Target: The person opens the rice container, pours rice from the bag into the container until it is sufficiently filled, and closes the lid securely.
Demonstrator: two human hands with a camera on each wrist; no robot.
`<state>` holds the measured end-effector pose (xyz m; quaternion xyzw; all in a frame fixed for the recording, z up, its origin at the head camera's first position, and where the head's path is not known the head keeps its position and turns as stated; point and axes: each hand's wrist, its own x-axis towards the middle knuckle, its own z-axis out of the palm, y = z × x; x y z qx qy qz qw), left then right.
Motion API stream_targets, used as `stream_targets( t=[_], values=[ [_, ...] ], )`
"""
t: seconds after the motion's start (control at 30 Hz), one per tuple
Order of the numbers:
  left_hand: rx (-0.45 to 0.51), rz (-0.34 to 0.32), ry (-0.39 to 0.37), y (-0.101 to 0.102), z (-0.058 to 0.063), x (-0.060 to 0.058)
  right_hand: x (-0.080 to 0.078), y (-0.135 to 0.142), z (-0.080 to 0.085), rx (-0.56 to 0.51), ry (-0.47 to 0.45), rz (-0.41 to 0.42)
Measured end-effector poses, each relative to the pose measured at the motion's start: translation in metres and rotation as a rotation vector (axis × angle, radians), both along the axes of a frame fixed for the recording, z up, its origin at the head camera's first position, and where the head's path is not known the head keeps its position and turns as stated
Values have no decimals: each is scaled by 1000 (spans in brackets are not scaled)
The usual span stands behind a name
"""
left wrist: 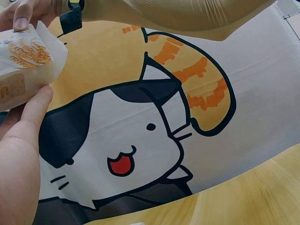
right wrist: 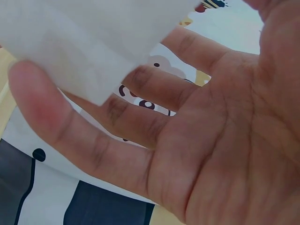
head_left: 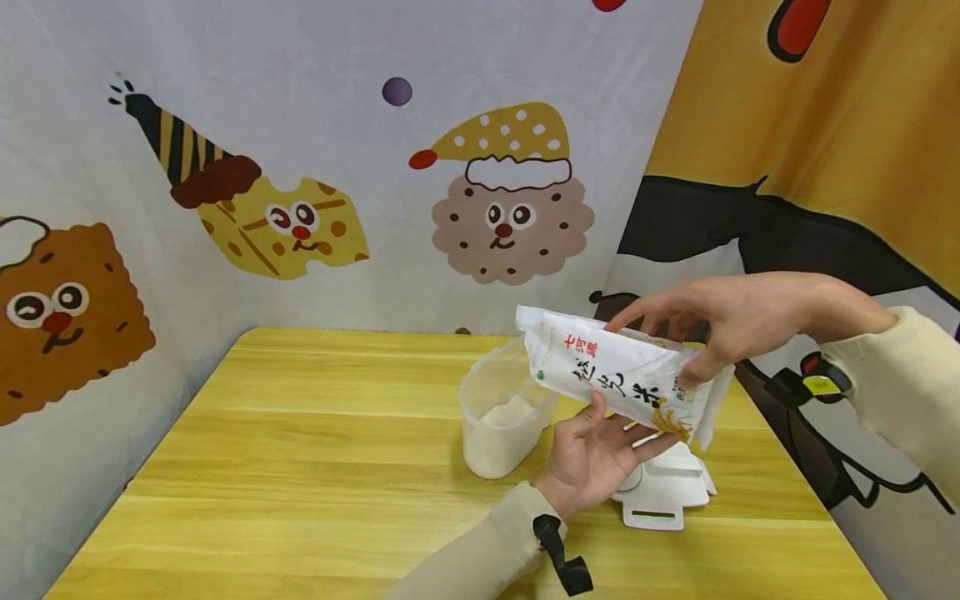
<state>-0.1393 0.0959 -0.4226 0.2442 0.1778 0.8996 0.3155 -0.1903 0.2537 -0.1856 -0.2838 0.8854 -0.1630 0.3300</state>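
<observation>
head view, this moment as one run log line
white bag: held slanted | right hand: grips from above | left hand: supports from below | translucent tub: partly filled

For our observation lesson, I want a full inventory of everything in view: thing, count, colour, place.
Rice bag: 1, white with black and red lettering, between both grips
Container: 1, translucent, on the table, partly behind the bag
Rice: 1 heap, white, inside the container
Plastic lid-like part: 1, white, on the table beyond the left grip
Table: 1, yellowish wood grain, below everything
Cartoon-print backdrop: panel count unclear, mainly white and orange, around the table
Wrist straps: 2, black, one per wrist
Sleeves: 2, beige, on both arms
Left grip: 1, bare, supporting the bag from below
Right grip: 1, bare, pinching the bag from above
</observation>
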Motion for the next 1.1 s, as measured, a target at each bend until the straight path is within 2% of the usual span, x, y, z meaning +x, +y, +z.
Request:
stream_targets(
  t=[0.37,1.1],
  values=[
    [15,-7,-13,0,2,0,-1,-1,1,13,2,4],
    [17,48,-15,1,4,3,-1,-3,1,12,25,13]
  ],
)
